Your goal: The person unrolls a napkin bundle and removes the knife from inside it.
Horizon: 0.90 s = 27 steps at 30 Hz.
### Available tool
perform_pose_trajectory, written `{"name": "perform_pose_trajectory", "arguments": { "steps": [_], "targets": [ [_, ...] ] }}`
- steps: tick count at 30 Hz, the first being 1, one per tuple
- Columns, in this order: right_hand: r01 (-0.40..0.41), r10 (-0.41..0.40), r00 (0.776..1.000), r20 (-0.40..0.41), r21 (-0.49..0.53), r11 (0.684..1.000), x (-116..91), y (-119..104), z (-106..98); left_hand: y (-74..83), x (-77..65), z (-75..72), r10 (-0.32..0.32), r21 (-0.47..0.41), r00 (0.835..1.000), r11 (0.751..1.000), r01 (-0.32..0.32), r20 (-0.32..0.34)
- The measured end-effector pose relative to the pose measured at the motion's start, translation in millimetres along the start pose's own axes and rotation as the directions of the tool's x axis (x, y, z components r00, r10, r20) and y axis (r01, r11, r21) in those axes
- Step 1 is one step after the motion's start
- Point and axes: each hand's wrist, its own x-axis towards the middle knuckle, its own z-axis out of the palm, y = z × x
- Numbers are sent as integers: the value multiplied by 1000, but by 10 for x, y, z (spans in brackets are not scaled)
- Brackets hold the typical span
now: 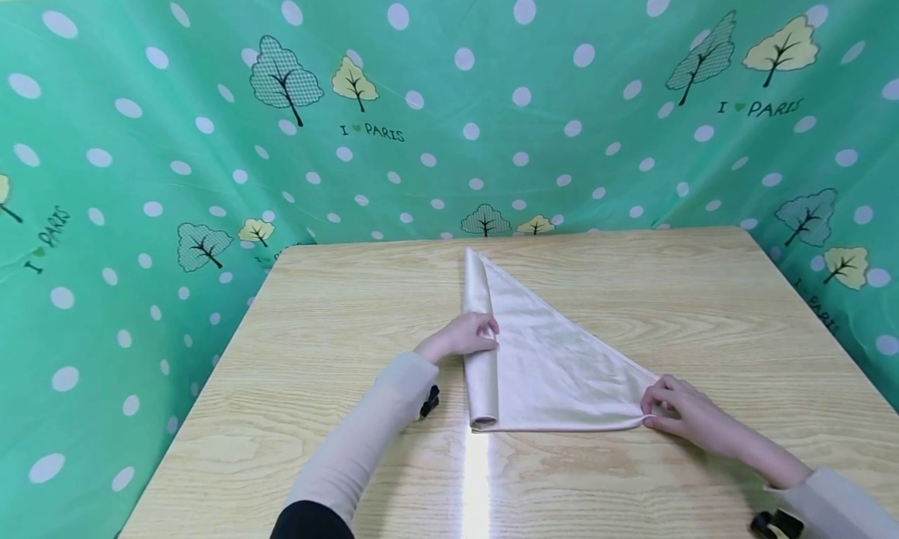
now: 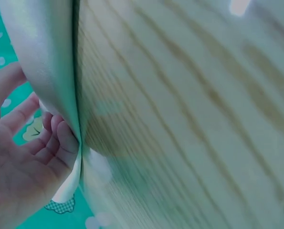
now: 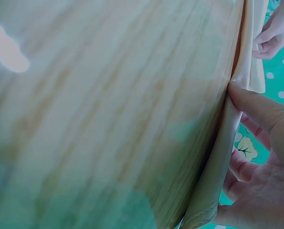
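Observation:
A pale cream, satiny cloth (image 1: 562, 359) lies on the table as a triangle, its left side rolled into an upright-running tube (image 1: 481, 391). My left hand (image 1: 469, 335) grips that roll around its middle, fingers bent over it. Seen from the left wrist, the left hand (image 2: 36, 152) has several fingertips curled against the cloth (image 2: 46, 52) close to the tabletop. At the triangle's right corner, my right hand (image 1: 691, 416) pinches the cloth edge. The right wrist view has the right hand (image 3: 261, 157) with its thumb on the near side of the cloth (image 3: 218, 157) and fingers behind.
The wood-grain table (image 1: 337, 305) extends around the cloth on all sides. A bright light reflection streaks its near middle. Behind and beside it hangs a green dotted curtain (image 1: 421, 71) with printed trees. Black wrist-camera parts (image 1: 430, 401) show near the left sleeve.

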Motion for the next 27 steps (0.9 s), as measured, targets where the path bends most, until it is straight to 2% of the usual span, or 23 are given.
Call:
{"name": "perform_pose_trajectory", "arguments": {
  "steps": [5, 10, 17, 27],
  "targets": [
    [-7, 7, 1000, 1, 2, 1000, 6, -1, -3, -9, 44, -9, -1, 72, 1000, 997, 0, 16],
    [-10, 10, 1000, 7, 3, 1000, 1, 0, -4, -7, 80, 0, -31, 88, 999, 996, 28, 26],
    [-23, 23, 1000, 13, 6, 1000, -1, 0, -1, -10, 80, -4, -86, 32, 996, 996, 84, 34],
    [-19, 19, 1000, 18, 10, 1000, -3, 9, 3, -86, 53, -2, -78, -65, 997, 995, 79, 17]
  ]
}}
